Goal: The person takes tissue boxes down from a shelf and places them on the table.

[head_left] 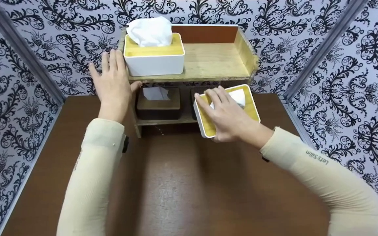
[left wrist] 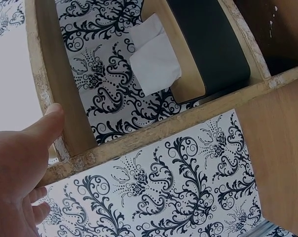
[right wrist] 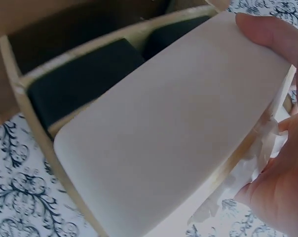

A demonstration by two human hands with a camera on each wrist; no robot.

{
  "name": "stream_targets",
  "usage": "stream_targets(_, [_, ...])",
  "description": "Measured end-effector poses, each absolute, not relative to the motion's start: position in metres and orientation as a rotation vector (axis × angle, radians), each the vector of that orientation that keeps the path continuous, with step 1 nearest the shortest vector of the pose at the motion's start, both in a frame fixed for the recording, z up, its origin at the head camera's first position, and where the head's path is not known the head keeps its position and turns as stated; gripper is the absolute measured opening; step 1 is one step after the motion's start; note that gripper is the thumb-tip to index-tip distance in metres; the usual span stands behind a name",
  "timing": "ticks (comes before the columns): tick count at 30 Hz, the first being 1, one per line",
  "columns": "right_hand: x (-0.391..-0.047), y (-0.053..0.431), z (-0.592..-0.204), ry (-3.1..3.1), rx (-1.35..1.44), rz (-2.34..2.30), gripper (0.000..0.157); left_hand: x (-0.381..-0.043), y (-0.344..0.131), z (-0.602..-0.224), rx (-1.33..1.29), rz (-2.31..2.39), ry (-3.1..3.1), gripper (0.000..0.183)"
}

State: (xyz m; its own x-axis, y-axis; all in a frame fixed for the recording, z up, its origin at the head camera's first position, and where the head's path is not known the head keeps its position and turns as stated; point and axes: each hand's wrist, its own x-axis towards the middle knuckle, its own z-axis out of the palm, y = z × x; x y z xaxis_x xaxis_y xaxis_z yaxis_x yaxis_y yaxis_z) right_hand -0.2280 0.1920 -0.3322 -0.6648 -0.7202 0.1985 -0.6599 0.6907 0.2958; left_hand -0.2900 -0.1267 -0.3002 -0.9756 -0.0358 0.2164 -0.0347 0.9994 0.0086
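My right hand (head_left: 226,114) grips a white tissue box (head_left: 254,109) with a yellow wood-look top, tilted in front of the shelf's right side. In the right wrist view the thumb presses the box's white side (right wrist: 164,118); a white tissue (right wrist: 238,173) sticks out near the palm. At the left end of the small wooden shelf (head_left: 215,59), my left hand (head_left: 113,87) lies with fingers straight along the side. Its thumb (left wrist: 50,121) touches the shelf's edge. Another white tissue box (head_left: 156,65) stands on the upper tier, close to that hand.
On the lower tier sit a dark tissue box (head_left: 158,109) with tissue sticking out and a second dark box (head_left: 194,95), mostly hidden. The shelf stands on a brown table (head_left: 176,183) against patterned walls (head_left: 333,75).
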Motion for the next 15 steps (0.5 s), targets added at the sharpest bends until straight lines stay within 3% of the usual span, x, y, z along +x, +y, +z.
stream_targets(15, [-0.228,0.226,-0.393,-2.681,1.052,-0.275,0.132,-0.289,-0.126,-0.302,0.051,-0.033,-2.897,0.109])
